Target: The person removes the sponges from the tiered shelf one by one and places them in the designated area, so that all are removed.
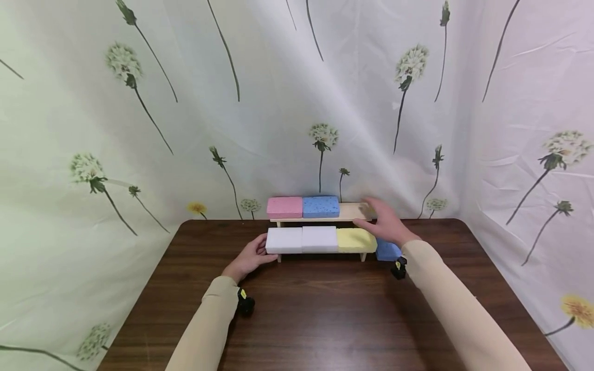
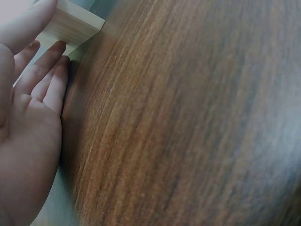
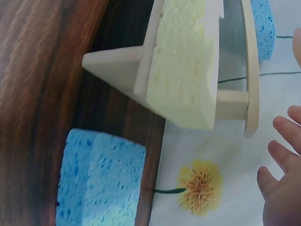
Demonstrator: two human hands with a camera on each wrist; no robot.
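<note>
A small two-tier wooden stand (image 1: pixel 350 210) is at the back of the table. Its upper tier bears a pink sponge (image 1: pixel 284 207) and a blue sponge (image 1: pixel 320 206), with bare wood to their right. Along the lower tier lie two white sponges (image 1: pixel 284 240) and a yellow sponge (image 1: pixel 356 240). My left hand (image 1: pixel 250 256) rests at the stand's left end, fingers mostly straight, fingertips right by the wooden leg (image 2: pixel 70 23). With nothing in it, my right hand (image 1: pixel 387 222) hovers over the upper tier's right end, fingers spread. Another blue sponge (image 3: pixel 101 179) lies on the table, partly behind my right wrist.
The dark wood-grain table (image 1: pixel 320 314) spreads out in front of the stand. A white cloth printed with dandelions (image 1: pixel 278 129) hangs close behind the table's back edge and around its sides. Each wrist wears a small black camera (image 1: pixel 399 268).
</note>
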